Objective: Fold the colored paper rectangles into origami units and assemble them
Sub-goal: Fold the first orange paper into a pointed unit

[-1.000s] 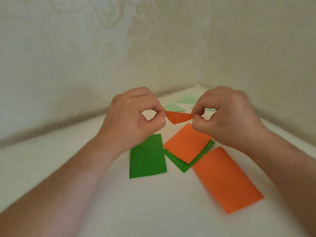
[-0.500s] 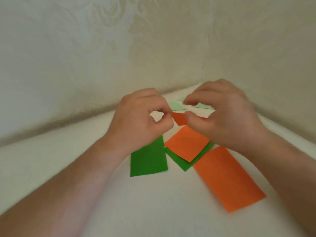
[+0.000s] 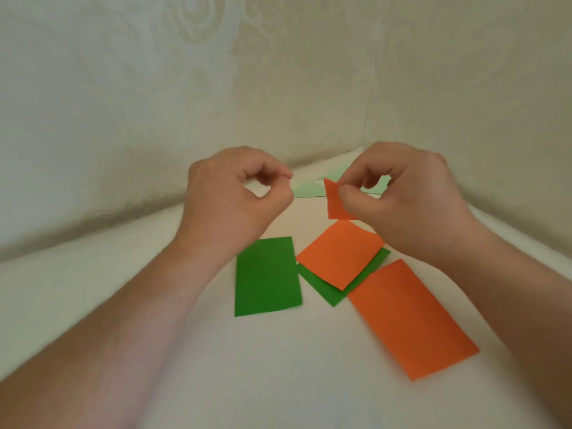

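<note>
My right hand point(image 3: 408, 196) pinches a small folded orange paper unit point(image 3: 335, 201) between thumb and fingers, held up above the table. My left hand point(image 3: 235, 196) hovers to its left with fingers curled and thumb meeting the fingertips, holding nothing I can see. Below lie a dark green rectangle point(image 3: 266, 277), an orange rectangle point(image 3: 340, 253) lying over a second green one point(image 3: 328, 291), and a larger orange rectangle point(image 3: 408, 317) to the right.
Pale green folded pieces point(image 3: 309, 190) lie at the back near the corner where the two patterned walls meet. The white table surface point(image 3: 278, 366) stretches toward me between my forearms.
Both hands pinched the orange unit a second ago. My left hand has let go and drawn left; my right hand now holds the unit alone, turned more upright.
</note>
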{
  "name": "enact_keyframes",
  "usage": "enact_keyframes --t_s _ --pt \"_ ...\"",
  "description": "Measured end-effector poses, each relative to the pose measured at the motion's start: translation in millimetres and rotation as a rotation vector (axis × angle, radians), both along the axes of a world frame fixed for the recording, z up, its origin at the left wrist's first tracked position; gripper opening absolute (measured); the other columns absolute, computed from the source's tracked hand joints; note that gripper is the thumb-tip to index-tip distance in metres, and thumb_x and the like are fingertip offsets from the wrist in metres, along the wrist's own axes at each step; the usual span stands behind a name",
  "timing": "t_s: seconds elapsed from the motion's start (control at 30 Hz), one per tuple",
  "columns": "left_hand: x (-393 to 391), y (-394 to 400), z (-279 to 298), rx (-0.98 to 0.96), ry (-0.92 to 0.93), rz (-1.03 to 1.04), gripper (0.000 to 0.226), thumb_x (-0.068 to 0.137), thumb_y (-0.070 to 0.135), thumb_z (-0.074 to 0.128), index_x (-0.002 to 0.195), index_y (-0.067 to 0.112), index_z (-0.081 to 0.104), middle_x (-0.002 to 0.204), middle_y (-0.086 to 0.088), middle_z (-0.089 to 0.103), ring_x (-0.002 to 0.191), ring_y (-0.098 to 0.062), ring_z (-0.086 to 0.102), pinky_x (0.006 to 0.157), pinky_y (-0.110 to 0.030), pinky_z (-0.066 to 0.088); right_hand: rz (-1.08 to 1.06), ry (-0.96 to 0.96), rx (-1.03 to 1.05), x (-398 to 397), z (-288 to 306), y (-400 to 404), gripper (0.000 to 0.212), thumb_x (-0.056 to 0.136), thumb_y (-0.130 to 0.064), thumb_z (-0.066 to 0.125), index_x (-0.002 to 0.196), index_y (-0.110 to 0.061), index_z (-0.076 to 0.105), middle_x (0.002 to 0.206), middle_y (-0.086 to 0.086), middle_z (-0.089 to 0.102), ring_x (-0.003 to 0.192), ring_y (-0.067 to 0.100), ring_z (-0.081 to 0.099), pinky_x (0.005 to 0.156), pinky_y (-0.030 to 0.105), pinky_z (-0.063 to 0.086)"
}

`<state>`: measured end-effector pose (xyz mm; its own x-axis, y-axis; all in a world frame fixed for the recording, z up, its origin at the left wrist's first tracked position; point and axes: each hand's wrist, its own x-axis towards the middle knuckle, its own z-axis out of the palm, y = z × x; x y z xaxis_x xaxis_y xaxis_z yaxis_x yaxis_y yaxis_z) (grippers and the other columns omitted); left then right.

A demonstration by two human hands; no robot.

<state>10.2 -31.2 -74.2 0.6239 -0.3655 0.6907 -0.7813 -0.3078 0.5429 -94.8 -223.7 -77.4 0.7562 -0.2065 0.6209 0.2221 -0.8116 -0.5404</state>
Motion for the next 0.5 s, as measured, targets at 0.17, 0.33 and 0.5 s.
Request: enact_keyframes --t_s 0.17,0.33,0.5 --pt "-13.6 -14.2 -5.4 -0.071 0.241 -0.216 0.015 0.083 0.021 0.075 0.088 0.035 0.075 0.088 0.016 0.077 0.086 -0.007 0.073 0.085 -0.033 0.060 0.153 0.067 0.358 1.2 -2.2 2.8 0.011 0.090 -0.015 0.076 0.083 -0.022 0.077 0.080 -0.002 0.072 0.069 0.017 0.064 0.066 0.035 0.054" --pt "-15.9 -17.1 -8.8 -0.102 0.263 -0.237 0.010 0.084 0.017 0.076 0.083 0.026 0.077 0.081 0.012 0.077 0.079 -0.007 0.073 0.078 -0.028 0.059 0.228 0.091 0.355 0.0 -4.1 8.1 0.012 0.091 -0.013 0.077 0.084 -0.023 0.078 0.076 -0.009 0.070 0.062 0.001 0.056 0.060 0.017 0.042" --pt "-16.4 -13.3 -9.3 0.019 0.068 -0.210 0.010 0.079 0.020 0.076 0.074 0.028 0.074 0.076 0.013 0.072 0.083 -0.014 0.071 0.078 -0.029 0.056 0.131 0.015 0.090 -1.0 -4.5 11.1 0.013 0.085 -0.016 0.076 0.081 -0.029 0.074 0.078 -0.013 0.069 0.077 0.012 0.064 0.067 0.012 0.041"
